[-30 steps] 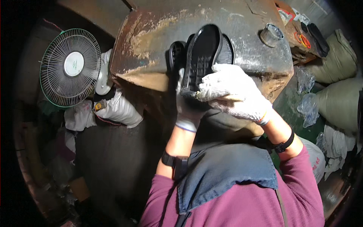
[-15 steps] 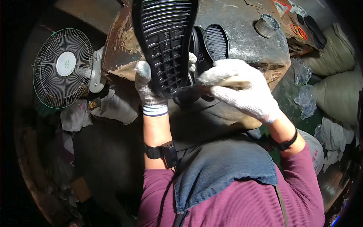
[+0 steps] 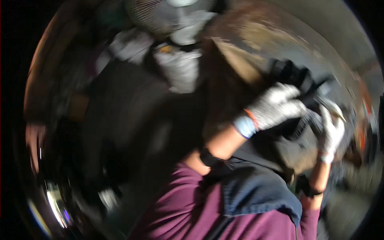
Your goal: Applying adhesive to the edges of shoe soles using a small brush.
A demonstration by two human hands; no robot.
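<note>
The whole picture is smeared by motion. My left hand [image 3: 276, 106], in a white knit glove, is closed at the edge of a black shoe sole [image 3: 301, 127]; the sole's outline is blurred and partly hidden by the hand. On the right, my gloved right hand [image 3: 333, 130] is closed around a brush, its pale handle [image 3: 337, 112] sticking out past the fingers. The brush's tip is lost in the blur near the sole. More black soles [image 3: 289, 72] lie on the worn bench just beyond my left hand.
The bench [image 3: 260, 38] has a scuffed edge and fills the upper right. A fan [image 3: 160, 14] stands at the top, with white sacks [image 3: 180, 68] below it. A dark blue apron [image 3: 256, 192] covers my lap.
The view has swung left, so bench and hands now sit farther right. The sole, held up with its ridged side showing before, is now lowered and turned. The brush stays in my right hand.
</note>
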